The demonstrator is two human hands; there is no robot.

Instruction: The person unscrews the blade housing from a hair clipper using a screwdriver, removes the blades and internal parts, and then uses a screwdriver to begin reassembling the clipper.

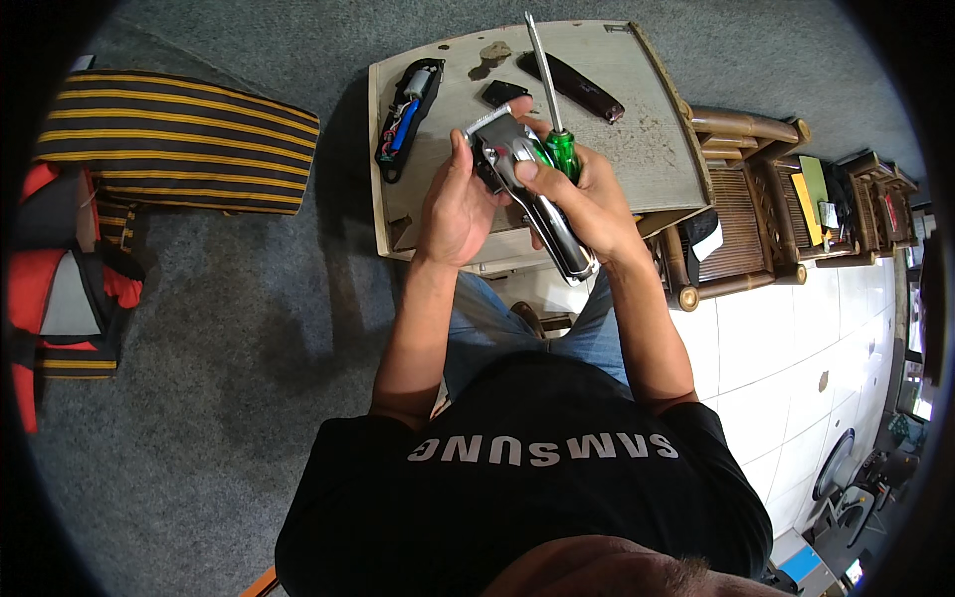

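Note:
Over the table I hold a silver and black hair clipper [542,212], tilted with its toothed blade up and to the left. My right hand [599,204] is closed around the clipper body, its thumb pressed on the top. The same hand also keeps a screwdriver [563,149] with a green handle against the clipper, its long metal shaft pointing away from me. My left hand [456,219] grips the clipper's left side near the blade; one digit stands up beside it, and the other fingers are partly hidden.
On the worn pale table [637,90] lie an opened clipper housing [408,119] with a blue part and wires, a dark elongated casing [577,88] and a small black piece [505,93]. Bamboo chairs [731,229] stand at the right; a striped cushioned seat [189,139] is at the left.

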